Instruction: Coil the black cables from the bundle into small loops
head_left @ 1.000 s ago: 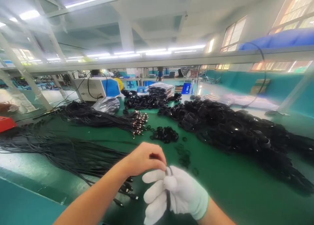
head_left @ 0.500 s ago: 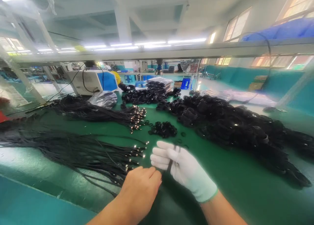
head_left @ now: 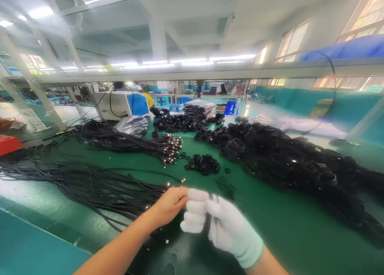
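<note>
My right hand (head_left: 223,223), in a white glove, is closed with its thumb against curled fingers. A dark strand that looks like a black cable (head_left: 207,224) runs between them and hangs below. My bare left hand (head_left: 171,205) is pinched shut against the gloved fingertips; what it holds, if anything, is hidden. Beside and behind it lies a spread of loose black cables (head_left: 99,183) with small shiny metal ends. Beyond the gloved hand sits a small heap of black rings (head_left: 204,164).
A second cable bundle (head_left: 129,141) with metal tips lies farther back. Large piles of black coils (head_left: 270,151) cover the right side of the green table (head_left: 282,227). At the back stand a white-and-blue machine (head_left: 121,104) and clear plastic bags (head_left: 133,126); a red object (head_left: 10,144) is far left.
My left hand has moved up from beneath the right fingertips to touch them. The right fingers have curled in more. The view has tilted up slightly and swung left, showing more of the red object.
</note>
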{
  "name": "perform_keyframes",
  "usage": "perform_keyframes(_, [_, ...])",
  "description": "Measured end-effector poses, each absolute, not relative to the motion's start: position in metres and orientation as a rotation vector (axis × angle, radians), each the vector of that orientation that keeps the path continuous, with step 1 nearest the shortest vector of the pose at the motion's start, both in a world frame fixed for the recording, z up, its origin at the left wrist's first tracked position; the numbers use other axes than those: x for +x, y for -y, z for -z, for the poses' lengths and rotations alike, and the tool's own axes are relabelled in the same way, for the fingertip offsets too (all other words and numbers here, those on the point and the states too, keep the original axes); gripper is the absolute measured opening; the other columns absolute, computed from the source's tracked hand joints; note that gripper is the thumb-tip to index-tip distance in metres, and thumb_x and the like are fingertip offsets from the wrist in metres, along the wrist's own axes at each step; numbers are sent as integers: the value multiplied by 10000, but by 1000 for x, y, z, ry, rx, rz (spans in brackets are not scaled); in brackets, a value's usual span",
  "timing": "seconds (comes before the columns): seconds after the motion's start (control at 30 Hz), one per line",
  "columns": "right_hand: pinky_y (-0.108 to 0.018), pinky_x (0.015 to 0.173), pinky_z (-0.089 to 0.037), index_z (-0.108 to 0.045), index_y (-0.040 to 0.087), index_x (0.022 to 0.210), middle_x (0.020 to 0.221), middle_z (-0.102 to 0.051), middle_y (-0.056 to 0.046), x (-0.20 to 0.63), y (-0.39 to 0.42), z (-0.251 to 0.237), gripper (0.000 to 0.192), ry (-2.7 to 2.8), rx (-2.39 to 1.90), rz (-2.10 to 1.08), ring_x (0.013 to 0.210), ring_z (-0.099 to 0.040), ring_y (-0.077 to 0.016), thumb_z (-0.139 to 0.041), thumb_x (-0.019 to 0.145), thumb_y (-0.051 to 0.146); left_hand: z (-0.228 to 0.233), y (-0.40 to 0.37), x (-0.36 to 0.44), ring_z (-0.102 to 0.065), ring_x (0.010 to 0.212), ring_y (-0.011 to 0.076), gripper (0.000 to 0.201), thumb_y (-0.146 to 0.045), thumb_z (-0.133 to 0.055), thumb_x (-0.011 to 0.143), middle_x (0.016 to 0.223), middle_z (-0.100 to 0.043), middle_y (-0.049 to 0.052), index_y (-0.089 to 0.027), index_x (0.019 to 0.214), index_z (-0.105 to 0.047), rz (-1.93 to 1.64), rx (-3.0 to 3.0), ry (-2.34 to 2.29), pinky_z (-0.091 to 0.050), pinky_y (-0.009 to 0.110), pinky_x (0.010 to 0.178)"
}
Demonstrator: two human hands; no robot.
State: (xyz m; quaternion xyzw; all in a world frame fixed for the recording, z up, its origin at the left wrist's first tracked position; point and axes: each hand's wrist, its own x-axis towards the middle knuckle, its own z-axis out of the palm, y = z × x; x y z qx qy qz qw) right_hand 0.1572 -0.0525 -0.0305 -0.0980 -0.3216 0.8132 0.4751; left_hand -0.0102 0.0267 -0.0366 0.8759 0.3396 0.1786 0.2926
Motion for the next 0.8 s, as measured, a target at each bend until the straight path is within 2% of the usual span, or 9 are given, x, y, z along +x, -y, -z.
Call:
perform_keyframes(0.13, [-396,828,-426,-568,157,1054,796,-548,-12,171,42,30,325,608,-270,-1813,720,-529,-127,-660,778,301,49,-4,-19,-571,735,201,253,-180,-372,893,819,-637,50,-173,879,-624,-412,2591,-1193,-379,308,662])
perform_keyframes(0.23, [-439,895,-404,-566,155,1103,921,-607,-64,174,39,35,362,605,-411,-1716,852,-578,-177,-652,785,305,46,25,-12,-538,655,185,234,-180,-377,892,753,-616,25,-188,788,-587,-331,2808,-1193,-335,304,622])
perform_keyframes(0.3, [-426,893,-407,-571,149,1100,965,-624,-83,170,41,40,376,642,-546,-1684,895,-587,-195,-670,769,297,41,38,-4,-521,624,170,213,-171,-404,885,721,-605,9,-191,748,-566,-353,2913,-1118,-312,298,600])
perform_keyframes(0.4, [-365,839,-429,-593,134,1063,956,-639,-84,163,47,45,358,754,-708,-1740,855,-588,-181,-694,745,263,27,38,-2,-519,627,157,151,-215,-501,865,710,-606,-3,-184,734,-570,-450,2958,-1008,-303,294,598])
perform_keyframes(0.47, [-351,806,-435,-603,113,1020,918,-634,-85,159,53,47,320,814,-674,-1892,826,-579,-173,-692,747,254,13,27,-9,-535,680,152,108,-278,-591,824,739,-615,-14,-191,761,-601,-480,2897,-914,-321,281,628])
perform_keyframes(0.6, [-368,764,-425,-567,95,925,822,-563,-65,147,61,48,272,737,-418,-2242,752,-539,-150,-693,745,256,-4,2,-28,-563,765,125,87,-292,-670,764,806,-634,-25,-210,794,-665,-482,2520,-758,-382,226,697])
perform_keyframes(0.67, [-324,686,-408,-523,115,835,736,-488,-16,140,62,49,252,609,-339,-2354,662,-474,-115,-710,719,237,2,-6,-30,-574,761,123,99,-265,-682,739,808,-644,-10,-182,793,-679,-497,2274,-721,-413,205,693])
perform_keyframes(0.8, [-251,601,-334,-448,147,758,655,-348,46,128,62,49,271,434,-228,-2390,581,-343,-73,-709,684,150,29,-11,-25,-584,778,138,165,-222,-526,810,822,-659,25,-130,815,-663,-486,1921,-800,-442,211,695])
